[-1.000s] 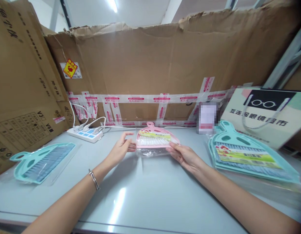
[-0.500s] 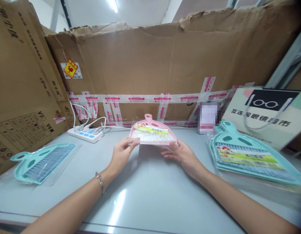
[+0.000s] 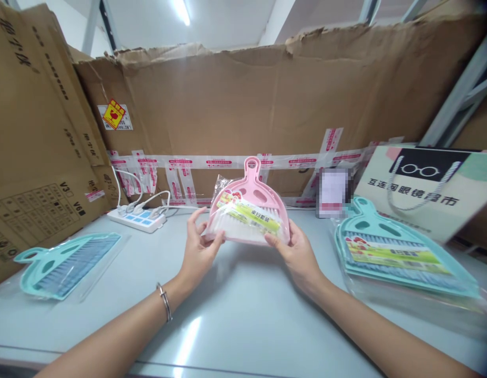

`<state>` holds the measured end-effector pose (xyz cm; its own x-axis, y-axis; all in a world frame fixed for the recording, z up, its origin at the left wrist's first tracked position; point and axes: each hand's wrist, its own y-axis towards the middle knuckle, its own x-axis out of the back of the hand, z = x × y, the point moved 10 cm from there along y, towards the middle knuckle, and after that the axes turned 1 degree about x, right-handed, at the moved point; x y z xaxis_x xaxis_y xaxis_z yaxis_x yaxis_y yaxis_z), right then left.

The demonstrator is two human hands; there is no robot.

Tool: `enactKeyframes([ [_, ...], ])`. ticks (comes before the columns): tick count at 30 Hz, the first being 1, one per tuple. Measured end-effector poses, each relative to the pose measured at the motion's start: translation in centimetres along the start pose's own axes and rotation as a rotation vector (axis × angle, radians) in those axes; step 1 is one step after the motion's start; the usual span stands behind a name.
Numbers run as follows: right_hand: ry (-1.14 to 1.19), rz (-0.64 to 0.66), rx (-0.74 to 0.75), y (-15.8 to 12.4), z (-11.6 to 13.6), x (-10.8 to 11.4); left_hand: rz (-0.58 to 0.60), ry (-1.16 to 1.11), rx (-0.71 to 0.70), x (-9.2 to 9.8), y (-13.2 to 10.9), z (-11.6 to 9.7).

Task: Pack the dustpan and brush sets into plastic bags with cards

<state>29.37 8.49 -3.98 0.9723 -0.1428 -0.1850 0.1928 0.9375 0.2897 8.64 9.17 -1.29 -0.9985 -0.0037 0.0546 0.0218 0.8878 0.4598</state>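
A pink dustpan and brush set point(image 3: 249, 205) in a clear plastic bag is tilted up above the grey table point(image 3: 243, 315), handle pointing up. My left hand point(image 3: 198, 247) grips its lower left corner, fingers curled on the edge. My right hand point(image 3: 294, 249) holds its lower right corner, thumb on the front. A yellow-green label runs across the white bristles.
A stack of teal dustpan sets point(image 3: 389, 249) in bags lies at the right. A single teal set point(image 3: 62, 260) lies at the left. A white power strip point(image 3: 135, 218) with cables sits by the cardboard wall point(image 3: 247, 105). A paper bag point(image 3: 428, 184) stands at the far right.
The pink set went from lying nearly flat to tilted upright, lifted higher. My left hand, open and apart a second ago, has closed on its left corner.
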Motion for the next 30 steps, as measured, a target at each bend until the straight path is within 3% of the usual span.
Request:
enactKeyframes([
  [6,-0.140,-0.107,-0.017,-0.8,-0.5,-0.2,-0.037,0.098,0.074,-0.4,-0.3,0.1],
  [9,-0.115,-0.071,-0.054,-0.7,-0.9,-0.5,-0.025,0.050,0.092,-0.4,-0.1,0.3],
  [18,-0.005,-0.080,0.149,-0.9,2.7,0.3,0.070,-0.070,-0.010,-0.5,0.4,-0.8],
  [30,-0.010,-0.068,0.148,-0.8,2.5,0.4,0.106,-0.097,0.036,-0.7,0.2,-0.4],
])
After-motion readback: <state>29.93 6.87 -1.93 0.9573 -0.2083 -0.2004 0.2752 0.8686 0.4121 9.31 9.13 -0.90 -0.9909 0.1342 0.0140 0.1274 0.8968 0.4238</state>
